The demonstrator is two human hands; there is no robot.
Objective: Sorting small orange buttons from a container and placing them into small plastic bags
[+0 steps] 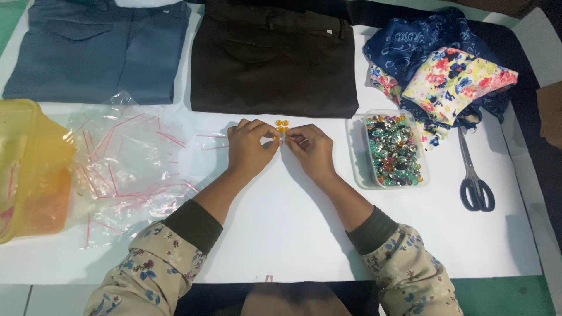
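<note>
Both hands, left hand (249, 146) and right hand (310, 149), pinched a small clear bag (281, 132) holding orange beads (281, 124), left of the full bead tub (394, 150); many empty bags (132, 169) remained farther left.

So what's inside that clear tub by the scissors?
The tub is heaped with small shiny beads or buttons: silver, green, pink and dark ones. Only the top layer shows; what lies beneath it, and the tub's floor, is covered.
</note>
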